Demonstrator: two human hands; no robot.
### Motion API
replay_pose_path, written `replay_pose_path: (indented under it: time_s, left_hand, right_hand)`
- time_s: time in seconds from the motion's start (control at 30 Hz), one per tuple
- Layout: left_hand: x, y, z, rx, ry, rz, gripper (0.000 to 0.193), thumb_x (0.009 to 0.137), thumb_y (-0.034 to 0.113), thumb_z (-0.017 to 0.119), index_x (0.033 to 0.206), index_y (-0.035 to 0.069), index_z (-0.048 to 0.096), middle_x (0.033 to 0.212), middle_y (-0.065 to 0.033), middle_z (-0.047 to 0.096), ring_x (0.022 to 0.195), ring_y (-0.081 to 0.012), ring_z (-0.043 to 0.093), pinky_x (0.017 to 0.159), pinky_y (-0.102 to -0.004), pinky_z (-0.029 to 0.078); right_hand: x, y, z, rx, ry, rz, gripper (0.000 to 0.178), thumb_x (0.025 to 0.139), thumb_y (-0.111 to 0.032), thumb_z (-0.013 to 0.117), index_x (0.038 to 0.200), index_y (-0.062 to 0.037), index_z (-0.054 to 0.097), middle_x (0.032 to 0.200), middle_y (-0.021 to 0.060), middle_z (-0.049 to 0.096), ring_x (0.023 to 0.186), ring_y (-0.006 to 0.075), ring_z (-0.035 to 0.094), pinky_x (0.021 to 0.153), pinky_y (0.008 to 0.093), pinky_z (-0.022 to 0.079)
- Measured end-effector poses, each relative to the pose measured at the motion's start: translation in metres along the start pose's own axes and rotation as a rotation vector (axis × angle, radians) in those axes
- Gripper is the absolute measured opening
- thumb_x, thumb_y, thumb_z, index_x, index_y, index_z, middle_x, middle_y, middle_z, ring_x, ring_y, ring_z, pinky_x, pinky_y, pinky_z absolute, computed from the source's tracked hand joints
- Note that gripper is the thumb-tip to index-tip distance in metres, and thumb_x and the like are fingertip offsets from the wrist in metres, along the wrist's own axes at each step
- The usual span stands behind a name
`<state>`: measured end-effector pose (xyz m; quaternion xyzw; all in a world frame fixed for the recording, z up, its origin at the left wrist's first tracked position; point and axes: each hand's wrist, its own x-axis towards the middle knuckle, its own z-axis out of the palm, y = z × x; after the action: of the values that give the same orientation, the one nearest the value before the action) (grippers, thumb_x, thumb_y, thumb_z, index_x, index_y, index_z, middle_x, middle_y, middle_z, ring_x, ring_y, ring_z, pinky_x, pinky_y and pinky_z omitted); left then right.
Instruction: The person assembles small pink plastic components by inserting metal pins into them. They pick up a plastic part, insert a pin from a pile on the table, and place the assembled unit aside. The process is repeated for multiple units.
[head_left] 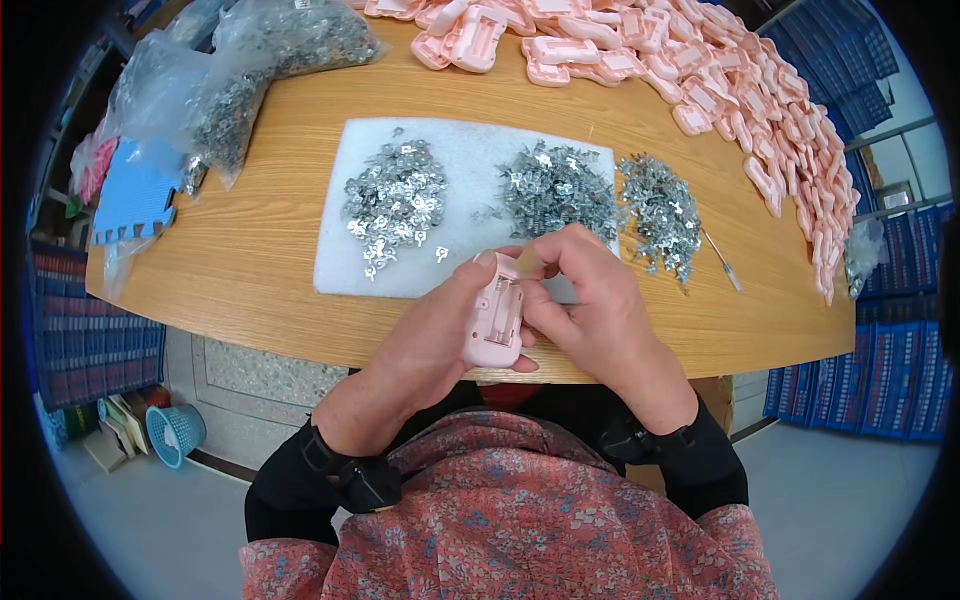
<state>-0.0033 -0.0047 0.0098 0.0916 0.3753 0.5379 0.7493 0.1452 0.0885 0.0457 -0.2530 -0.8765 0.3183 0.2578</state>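
Observation:
A pink plastic battery housing (493, 325) lies in my left hand (428, 325), its open compartment facing up. The fingers wrap round its left side and the thumb rests by its far end. My right hand (598, 305) is closed in a pinch at the housing's upper right edge. Whatever its fingertips hold is too small or hidden to make out. Beyond my hands, flat metal contact pieces (398, 195) are heaped on a white foam sheet (460, 150). A second heap of small metal parts (558, 190) lies at the sheet's right side.
Another heap of metal parts (660, 215) sits right of the foam, beside a thin pen-like tool (722, 262). Many pink housings (690, 70) cover the table's far and right edges. Clear bags of metal parts (235, 95) and a blue foam mat (137, 190) are at the left.

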Motion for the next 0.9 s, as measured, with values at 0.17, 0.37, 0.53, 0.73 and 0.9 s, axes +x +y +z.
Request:
replay_pose_path:
  time_s: [0.17,0.37,0.53,0.73,0.9]
  left_hand:
    - [-0.002,0.003,0.005,-0.005,0.014,0.003,0.047,0.107,0.04,0.029,0.121,0.004,0.056,0.097,-0.0097,0.066,0.083,-0.0208,0.067,0.071,-0.0448,0.061]
    - [-0.001,0.002,0.0,-0.003,0.001,-0.011,0.048,0.107,0.04,0.028,0.133,0.006,0.049,0.098,-0.0101,0.065,0.083,-0.0217,0.067,0.071,-0.0457,0.061]
    - [0.0,0.002,-0.006,-0.046,-0.057,0.022,0.05,0.107,0.041,0.029,0.143,0.007,0.037,0.099,-0.0134,0.065,0.084,-0.0236,0.067,0.072,-0.0436,0.06]
    - [-0.004,0.004,-0.001,0.03,-0.151,0.054,0.048,0.107,0.038,0.032,0.143,0.006,0.035,0.105,-0.0151,0.065,0.086,-0.0235,0.068,0.075,-0.0388,0.059]
    - [-0.006,0.004,0.003,0.387,0.015,0.186,0.036,0.105,0.023,0.044,0.136,0.004,0.045,0.107,-0.0097,0.063,0.094,-0.0164,0.065,0.079,-0.0327,0.056]
  right_hand:
    - [-0.002,-0.001,0.004,-0.046,0.034,-0.05,0.022,0.075,0.001,0.069,0.095,-0.0035,0.062,0.083,0.011,0.062,0.081,0.0311,0.06,0.071,0.0394,0.05]
    - [0.0,0.0,-0.002,-0.134,-0.007,-0.169,0.02,0.076,0.0,0.07,0.094,-0.0053,0.063,0.083,0.0104,0.063,0.079,0.0325,0.06,0.07,0.0393,0.05]
    - [-0.007,0.002,-0.01,-0.022,0.026,0.037,0.018,0.084,-0.005,0.069,0.1,-0.0062,0.063,0.082,0.0078,0.062,0.076,0.0228,0.061,0.07,0.0317,0.048]
    - [-0.016,0.009,-0.006,0.816,-0.131,0.556,0.023,0.097,-0.013,0.062,0.116,-0.0034,0.055,0.086,-0.0017,0.061,0.077,0.0038,0.055,0.069,0.0201,0.044]
    - [-0.017,0.017,-0.014,0.915,-0.165,0.599,0.025,0.098,-0.012,0.061,0.119,-0.0031,0.051,0.087,-0.0027,0.06,0.077,0.0032,0.055,0.069,0.0193,0.044]
